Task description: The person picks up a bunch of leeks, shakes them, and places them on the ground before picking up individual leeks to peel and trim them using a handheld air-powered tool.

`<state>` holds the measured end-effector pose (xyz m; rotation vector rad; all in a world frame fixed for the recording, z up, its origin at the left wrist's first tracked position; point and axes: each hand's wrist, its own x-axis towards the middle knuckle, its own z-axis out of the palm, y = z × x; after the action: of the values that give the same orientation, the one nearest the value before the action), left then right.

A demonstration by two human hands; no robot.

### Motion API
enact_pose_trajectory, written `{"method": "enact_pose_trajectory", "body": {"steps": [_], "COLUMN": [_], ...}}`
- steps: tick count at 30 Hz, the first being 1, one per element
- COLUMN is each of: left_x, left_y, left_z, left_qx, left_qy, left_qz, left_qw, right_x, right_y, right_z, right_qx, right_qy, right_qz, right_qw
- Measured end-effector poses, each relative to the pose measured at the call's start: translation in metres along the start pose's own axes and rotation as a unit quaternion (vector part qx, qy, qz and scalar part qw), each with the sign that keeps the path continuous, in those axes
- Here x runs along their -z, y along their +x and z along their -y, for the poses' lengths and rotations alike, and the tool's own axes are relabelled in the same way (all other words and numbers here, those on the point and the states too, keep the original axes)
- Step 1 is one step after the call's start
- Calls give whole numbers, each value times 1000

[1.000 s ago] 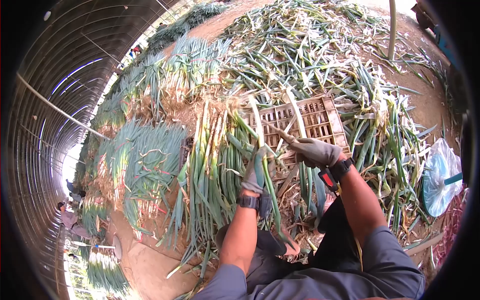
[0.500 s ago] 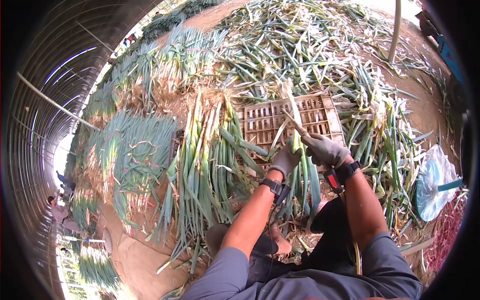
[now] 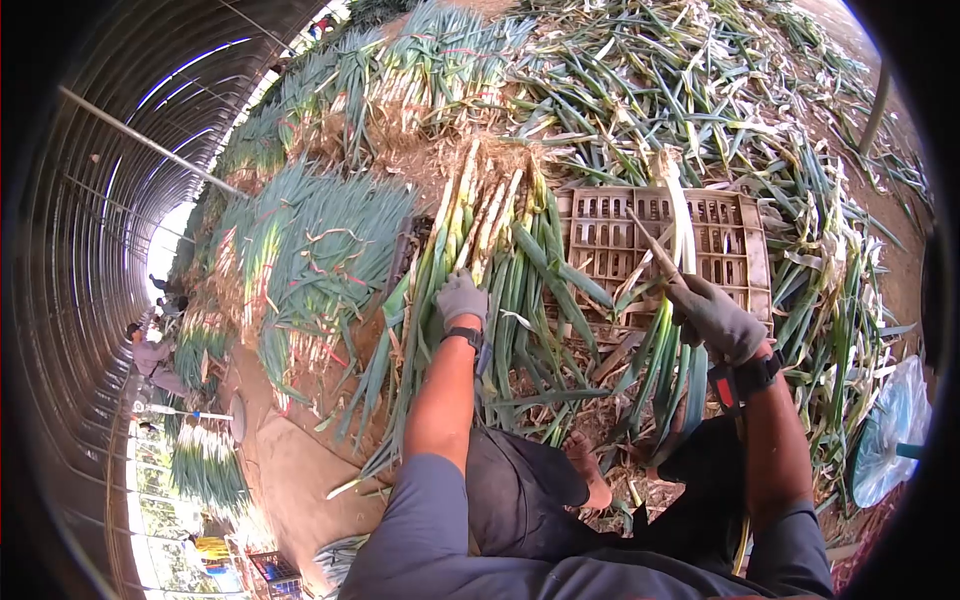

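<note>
My left hand (image 3: 462, 300), in a grey glove, rests on the heap of untrimmed green onions (image 3: 500, 250) left of the crate, its fingers curled around or against the stalks. My right hand (image 3: 718, 318), also gloved, is closed on a thin pointed tool (image 3: 655, 247) above the crate's right half. Beneath and beside that hand lies a cleaned onion stalk (image 3: 680, 215), its white root end up and green leaves trailing toward my feet. The upturned brown plastic crate (image 3: 605, 235) lies under the stalk.
Tied onion bundles (image 3: 325, 240) cover the ground at left. Loose leaf waste (image 3: 690, 80) spreads behind and right of the crate. A clear plastic bag (image 3: 890, 430) lies at right, a pole (image 3: 876, 108) stands at upper right. A person (image 3: 155, 360) is at far left.
My left hand has left the stalk at the crate and moved left onto the onion heap. My right hand still holds the tool. The view has shifted left.
</note>
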<state>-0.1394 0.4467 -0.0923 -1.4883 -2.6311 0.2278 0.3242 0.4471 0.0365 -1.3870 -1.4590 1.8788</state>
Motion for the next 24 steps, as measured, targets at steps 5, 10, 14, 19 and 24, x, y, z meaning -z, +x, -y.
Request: {"method": "enact_pose_trajectory", "body": {"steps": [5,10,14,19,24], "left_x": [11,56,68,183,124], "left_y": [6,-5,25,1,26], "left_z": [5,28,25,-65,-101], "left_qx": [10,-29,-128,-100,-156], "left_qy": [-78,-218,-479,-507,-1], "left_qz": [32,-10,-36,65,66], "left_qw": [996,975,868,854,985], "right_x": [-9,-16,-14,-16,-12], "right_y": [17,5,10,8,-1], "right_z": [-6,16,3,3,0], "right_qx": [18,5,28,34,41], "right_qy": [-9,-17,1,52,19], "right_qz": [3,11,50,71,35], "right_qw": [1000,1000,998,996,998]}}
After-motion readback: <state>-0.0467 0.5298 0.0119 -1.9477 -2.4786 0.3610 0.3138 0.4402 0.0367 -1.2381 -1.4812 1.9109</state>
